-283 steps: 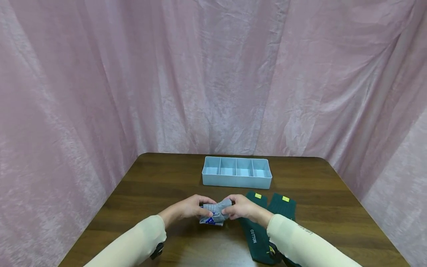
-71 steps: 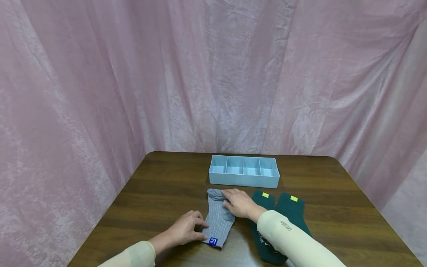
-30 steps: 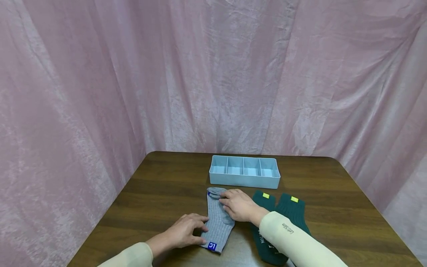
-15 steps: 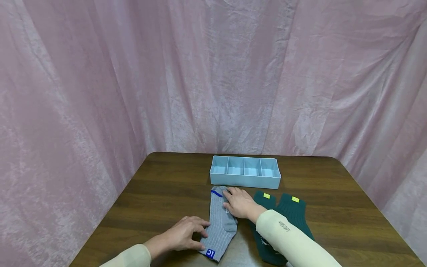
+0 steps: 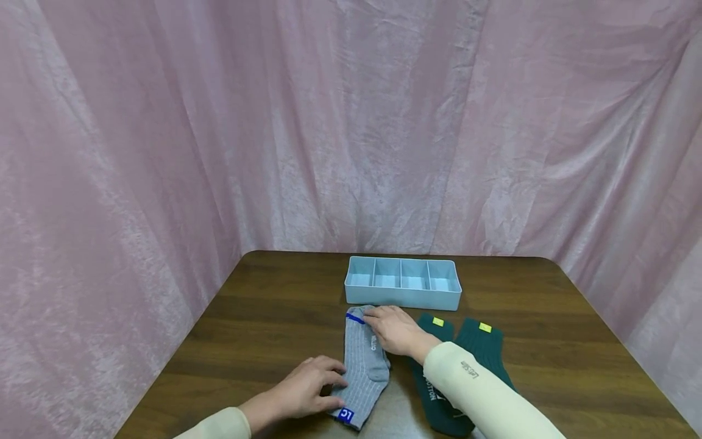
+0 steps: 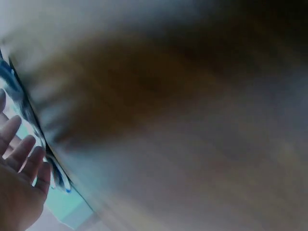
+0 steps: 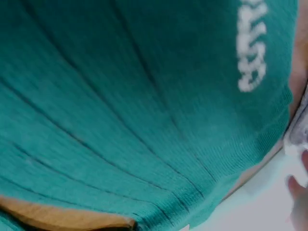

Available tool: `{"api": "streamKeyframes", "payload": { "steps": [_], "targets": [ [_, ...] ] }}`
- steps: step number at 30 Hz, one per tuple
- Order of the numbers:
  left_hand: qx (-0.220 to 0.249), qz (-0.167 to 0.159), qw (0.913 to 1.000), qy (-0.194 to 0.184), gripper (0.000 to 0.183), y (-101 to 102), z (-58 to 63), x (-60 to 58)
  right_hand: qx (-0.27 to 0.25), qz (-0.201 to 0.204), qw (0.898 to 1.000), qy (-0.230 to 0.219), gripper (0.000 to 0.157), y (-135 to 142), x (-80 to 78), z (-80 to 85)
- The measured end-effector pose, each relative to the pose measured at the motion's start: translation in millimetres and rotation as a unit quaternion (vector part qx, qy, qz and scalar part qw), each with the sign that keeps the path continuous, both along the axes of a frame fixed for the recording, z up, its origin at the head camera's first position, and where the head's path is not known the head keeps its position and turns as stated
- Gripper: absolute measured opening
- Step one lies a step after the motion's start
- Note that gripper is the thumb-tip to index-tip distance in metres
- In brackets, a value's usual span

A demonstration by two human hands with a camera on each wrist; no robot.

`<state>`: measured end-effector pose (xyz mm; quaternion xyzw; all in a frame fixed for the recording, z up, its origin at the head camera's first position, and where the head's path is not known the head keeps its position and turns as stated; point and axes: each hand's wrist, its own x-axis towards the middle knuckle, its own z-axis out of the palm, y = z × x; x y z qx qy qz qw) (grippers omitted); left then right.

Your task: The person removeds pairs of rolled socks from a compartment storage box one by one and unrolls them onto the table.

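Note:
A grey ribbed sock (image 5: 359, 372) lies lengthwise on the table, with a blue LC label at its near end and a blue stripe at the far end. My right hand (image 5: 396, 330) rests its fingers on the sock's far end, covering part of it. At the near left edge my left hand (image 5: 309, 387) touches the sock, fingers extended. The left wrist view shows the left hand (image 6: 21, 180) with loose, straight fingers. To the right lie dark green socks (image 5: 482, 347), partly under my right forearm; one green sock (image 7: 120, 106) fills most of the right wrist view.
A light blue box (image 5: 403, 297) with several compartments stands behind the socks. The brown wooden table (image 5: 263, 317) extends around them, and a pink curtain (image 5: 351, 152) hangs behind its far edge.
The grey sock was a folded bundle between both hands; later it lay down with its far end bunched. Now that end is spread flat, showing the blue stripe. Green socks and box stay put.

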<state>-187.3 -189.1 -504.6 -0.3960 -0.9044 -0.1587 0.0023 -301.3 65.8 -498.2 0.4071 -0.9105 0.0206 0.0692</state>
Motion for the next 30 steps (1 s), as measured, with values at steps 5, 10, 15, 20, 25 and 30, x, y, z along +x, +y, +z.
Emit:
{"api": "streamKeyframes", "payload": {
  "steps": [5, 10, 15, 20, 25, 30],
  "targets": [
    [-0.028, -0.011, 0.9986, 0.044, 0.039, 1.6, -0.1, 0.7, 0.046, -0.036, 0.996, -0.065, 0.043, 2.7, -1.3, -1.4],
    [-0.046, -0.011, 0.9979, 0.045, 0.035, -3.6, 6.7, -4.2, 0.045, -0.044, 0.995, -0.077, 0.044, 3.3, -2.4, 0.3],
    [-0.067, -0.011, 0.9973, 0.029, 0.033, -12.8, 12.7, -11.8, 0.043, -0.044, 0.995, -0.08, 0.045, 5.0, -0.7, 4.0],
    [-0.11, -0.024, 0.9929, 0.038, 0.033, -25.7, 17.0, -19.0, 0.031, -0.05, 0.995, -0.076, 0.046, 7.7, 2.7, 3.4],
    [-0.148, -0.025, 0.9881, 0.037, 0.033, -33.2, 20.6, -24.0, 0.028, -0.051, 0.996, -0.06, 0.049, 9.1, 6.3, 0.3],
    [-0.179, -0.036, 0.9809, 0.068, 0.033, -35.4, 24.2, -27.2, 0.025, -0.049, 0.997, -0.053, 0.049, 10.3, 11.1, 0.3]
  ]
}}
